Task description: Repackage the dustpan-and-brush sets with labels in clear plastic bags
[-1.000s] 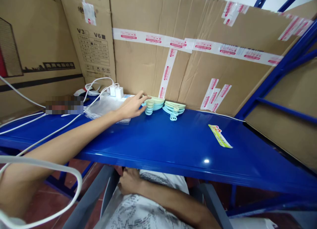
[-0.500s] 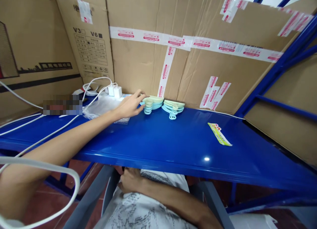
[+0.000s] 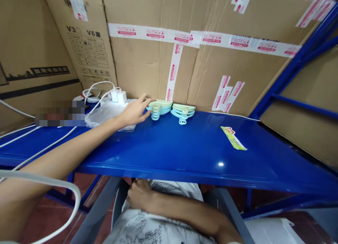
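Note:
My left hand point(image 3: 136, 110) reaches over the table with its fingers apart, thumb and fingertips at the left end of a stack of pale green and light blue plastic hangers point(image 3: 163, 107). Whether the fingertips touch the stack I cannot tell. Just right of it lies a second, similar stack of hangers point(image 3: 183, 112), its loop end towards me. My right hand point(image 3: 139, 193) rests in my lap below the table edge, fingers curled in, with no object showing in it.
Left on the blue table point(image 3: 169, 145) lie clear plastic bags point(image 3: 99, 114), white charger plugs point(image 3: 118, 95) and white cables. A yellow-green packet point(image 3: 233, 138) lies to the right. Taped cardboard point(image 3: 148, 64) stands along the back. A white cable loop point(image 3: 75, 201) hangs in the left foreground.
The view has shifted slightly. My left hand stays by the left stack, its fingers still apart. My right hand has not moved from my lap.

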`<action>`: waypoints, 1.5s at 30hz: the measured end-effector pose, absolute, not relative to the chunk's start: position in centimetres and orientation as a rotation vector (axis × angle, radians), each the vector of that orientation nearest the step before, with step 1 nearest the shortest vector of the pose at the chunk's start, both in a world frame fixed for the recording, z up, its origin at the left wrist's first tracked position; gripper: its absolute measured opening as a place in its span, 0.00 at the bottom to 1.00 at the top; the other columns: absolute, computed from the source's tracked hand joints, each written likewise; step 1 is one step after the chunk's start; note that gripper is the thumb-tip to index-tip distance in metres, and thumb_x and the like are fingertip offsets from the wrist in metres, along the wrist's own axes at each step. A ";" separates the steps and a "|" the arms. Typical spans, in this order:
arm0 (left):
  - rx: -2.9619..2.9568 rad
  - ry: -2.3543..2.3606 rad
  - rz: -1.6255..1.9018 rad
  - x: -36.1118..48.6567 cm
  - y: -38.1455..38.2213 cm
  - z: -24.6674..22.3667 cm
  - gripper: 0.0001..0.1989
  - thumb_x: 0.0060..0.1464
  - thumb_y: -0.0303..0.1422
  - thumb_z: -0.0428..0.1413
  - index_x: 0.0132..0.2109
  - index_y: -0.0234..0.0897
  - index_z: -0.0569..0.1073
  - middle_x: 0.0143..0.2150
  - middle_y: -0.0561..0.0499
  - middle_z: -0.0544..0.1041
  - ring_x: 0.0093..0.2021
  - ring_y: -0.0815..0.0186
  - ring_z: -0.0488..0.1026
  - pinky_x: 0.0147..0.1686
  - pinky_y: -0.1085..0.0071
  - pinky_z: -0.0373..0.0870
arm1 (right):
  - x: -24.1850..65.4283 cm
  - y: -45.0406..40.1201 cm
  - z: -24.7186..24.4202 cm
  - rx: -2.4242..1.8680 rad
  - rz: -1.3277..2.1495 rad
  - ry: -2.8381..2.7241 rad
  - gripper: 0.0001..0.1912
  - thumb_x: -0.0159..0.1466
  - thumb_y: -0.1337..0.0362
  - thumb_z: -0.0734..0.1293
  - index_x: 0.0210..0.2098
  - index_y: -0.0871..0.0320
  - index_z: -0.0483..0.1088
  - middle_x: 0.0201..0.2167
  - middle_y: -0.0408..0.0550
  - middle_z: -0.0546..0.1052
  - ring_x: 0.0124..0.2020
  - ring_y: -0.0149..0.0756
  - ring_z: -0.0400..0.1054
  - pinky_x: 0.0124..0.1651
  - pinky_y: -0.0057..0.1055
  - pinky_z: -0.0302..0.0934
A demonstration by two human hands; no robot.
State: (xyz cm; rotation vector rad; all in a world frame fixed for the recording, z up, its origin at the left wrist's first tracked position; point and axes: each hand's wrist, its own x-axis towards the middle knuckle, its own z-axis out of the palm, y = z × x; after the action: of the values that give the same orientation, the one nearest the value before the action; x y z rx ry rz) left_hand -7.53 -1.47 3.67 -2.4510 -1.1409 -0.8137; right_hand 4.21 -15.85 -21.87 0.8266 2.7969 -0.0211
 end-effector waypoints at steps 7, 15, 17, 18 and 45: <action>-2.439 -1.150 -0.804 -7.5 -1.3 3.7 0.23 0.71 0.40 0.50 0.68 0.39 0.68 0.63 0.38 0.71 0.43 0.56 0.79 0.42 0.60 0.76 | 10.3 -19.9 -13.2 0.564 0.100 2.952 0.14 0.64 0.58 0.73 0.44 0.61 0.82 0.41 0.60 0.85 0.43 0.52 0.80 0.39 0.39 0.71; -2.485 -1.109 -0.749 -7.1 -1.8 3.6 0.30 0.66 0.53 0.58 0.66 0.41 0.70 0.64 0.39 0.70 0.45 0.54 0.79 0.44 0.59 0.75 | 20.4 -21.2 7.0 0.929 -0.021 3.172 0.17 0.78 0.53 0.60 0.51 0.49 0.79 0.43 0.47 0.85 0.44 0.39 0.79 0.48 0.34 0.68; -2.477 -1.114 -0.690 -6.9 -1.8 3.5 0.31 0.64 0.50 0.61 0.67 0.40 0.68 0.65 0.38 0.70 0.47 0.52 0.79 0.45 0.58 0.75 | 24.2 -16.0 10.1 1.481 0.173 3.054 0.16 0.76 0.53 0.62 0.52 0.51 0.79 0.47 0.49 0.85 0.47 0.42 0.80 0.52 0.37 0.68; -2.470 -1.123 -0.665 -6.8 -1.8 3.5 0.32 0.64 0.48 0.62 0.68 0.40 0.67 0.65 0.38 0.69 0.48 0.51 0.79 0.45 0.57 0.75 | 26.3 -13.1 11.3 1.693 0.256 2.898 0.17 0.75 0.53 0.64 0.55 0.54 0.79 0.46 0.51 0.85 0.46 0.44 0.80 0.51 0.38 0.68; -2.489 -1.095 -0.802 -6.8 -1.6 3.0 0.20 0.72 0.44 0.51 0.63 0.39 0.72 0.62 0.40 0.73 0.35 0.63 0.79 0.39 0.62 0.74 | 34.0 -3.4 6.7 2.137 0.647 2.534 0.21 0.72 0.59 0.63 0.57 0.62 0.78 0.54 0.63 0.78 0.56 0.55 0.73 0.57 0.43 0.64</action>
State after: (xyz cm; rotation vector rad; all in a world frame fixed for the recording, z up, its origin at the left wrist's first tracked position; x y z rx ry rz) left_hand -6.78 -1.61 3.03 -2.4894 -1.0948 -0.8020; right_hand 34.00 -3.37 6.70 2.1375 2.5336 0.6467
